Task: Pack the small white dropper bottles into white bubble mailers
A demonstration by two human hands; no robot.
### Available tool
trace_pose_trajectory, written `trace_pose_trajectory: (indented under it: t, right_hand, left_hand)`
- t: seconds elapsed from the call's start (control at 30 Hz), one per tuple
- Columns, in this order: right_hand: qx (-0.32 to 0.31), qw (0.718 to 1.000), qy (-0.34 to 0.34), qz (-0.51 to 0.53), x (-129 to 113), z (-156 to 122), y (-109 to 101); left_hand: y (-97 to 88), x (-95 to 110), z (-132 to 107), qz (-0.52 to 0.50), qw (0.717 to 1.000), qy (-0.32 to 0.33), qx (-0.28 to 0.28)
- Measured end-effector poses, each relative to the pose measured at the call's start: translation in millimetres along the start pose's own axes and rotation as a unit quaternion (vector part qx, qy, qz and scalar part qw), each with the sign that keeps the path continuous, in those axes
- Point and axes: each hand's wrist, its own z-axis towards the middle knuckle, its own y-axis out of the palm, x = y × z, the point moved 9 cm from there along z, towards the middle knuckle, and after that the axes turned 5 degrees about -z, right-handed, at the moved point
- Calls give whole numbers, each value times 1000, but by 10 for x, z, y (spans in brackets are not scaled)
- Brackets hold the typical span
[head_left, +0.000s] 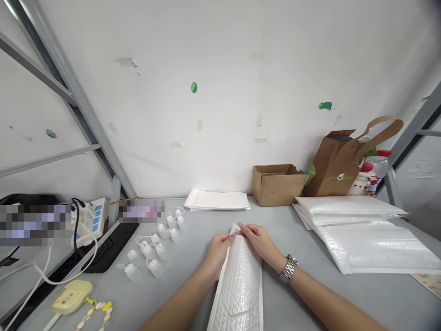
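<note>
The bubble mailer [239, 287] lies at the table's [303, 294] near edge, its long axis running away toward the wall; both hands meet at its far end; the left hand [216, 253] and right hand [259, 241] pinch the flap [235, 228], fingers closed together, neither nearer.

Looked like a small packing and mail-order workroom. Showed a grey tabletop [282, 230] set against a bare white wall [223, 69] flecked with tape scraps, with grey metal shelving uprights [79, 105] on both sides. Held stacked white bubble mailers [365, 230] at the right edge, flat white envelopes [217, 200] and an open cardboard box [275, 186] along the far edge, small white dropper bottles [155, 250] left of centre, and a power strip [90, 218] at the far left corner.
</note>
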Motion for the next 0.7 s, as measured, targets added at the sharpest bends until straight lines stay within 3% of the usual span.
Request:
trace_pose_trajectory:
  t: [0.2, 0.43, 0.7]
  right_hand:
    - [-42, 999, -10, -18, 16, -17, 76]
    - [-64, 992, -94, -45, -247, -64, 50]
    - [-105, 993, -56, -15, -201, -63, 74]
  left_hand:
    - [0, 4, -11, -5, 1000, -4, 3]
    - [2, 48, 3, 3, 1000, 22, -4]
    - [-22, 120, -6, -2, 999, 41, -2]
